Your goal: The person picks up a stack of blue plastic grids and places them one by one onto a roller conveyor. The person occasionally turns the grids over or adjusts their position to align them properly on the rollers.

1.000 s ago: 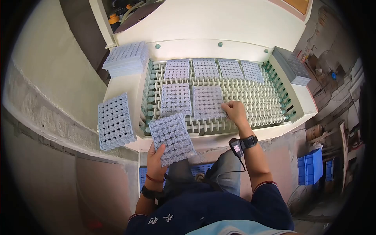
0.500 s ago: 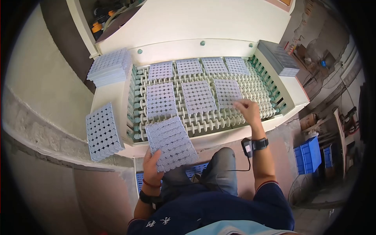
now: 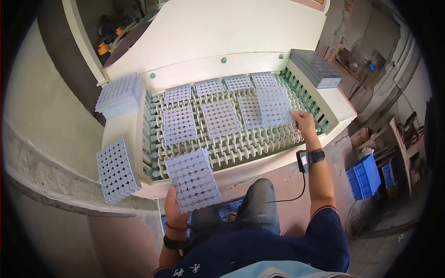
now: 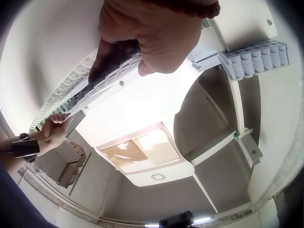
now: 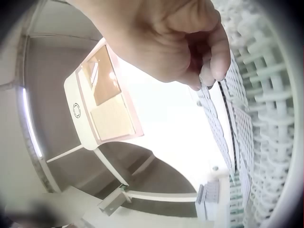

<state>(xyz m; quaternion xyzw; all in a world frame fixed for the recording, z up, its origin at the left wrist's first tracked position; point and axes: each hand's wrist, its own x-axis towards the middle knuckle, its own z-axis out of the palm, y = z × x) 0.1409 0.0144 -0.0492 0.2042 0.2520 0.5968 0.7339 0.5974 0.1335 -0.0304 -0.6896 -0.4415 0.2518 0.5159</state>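
Observation:
My left hand [image 3: 174, 211] holds a small stack of light blue mosaic sheets [image 3: 193, 180] with scalloped edges and rows of small gaps, tilted in front of the machine's near edge. In the left wrist view, the fingers and thumb grip the stack's edge. The right hand [image 3: 305, 123] pinches a single mosaic sheet [image 3: 276, 104] by its near right corner, over the roller bed [image 3: 259, 141]. This blurred sheet overlaps the third sheet [image 3: 248, 111] of the front row. Two more sheets [image 3: 221, 119] lie to its left, and several sheets [image 3: 209, 86] form the back row.
At the bed's left stand a tall stack of sheets [image 3: 119, 92] and a tilted stack [image 3: 115, 171] nearer me. A grey stack [image 3: 315, 67] sits on the right ledge. The machine's white hood [image 3: 222, 28] rises behind. Blue crates [image 3: 364, 176] stand at right.
The right hand set a third sheet in the front row and let go, then took another sheet and carried it rightward over the bed. The left hand keeps its stack. The view has shifted right.

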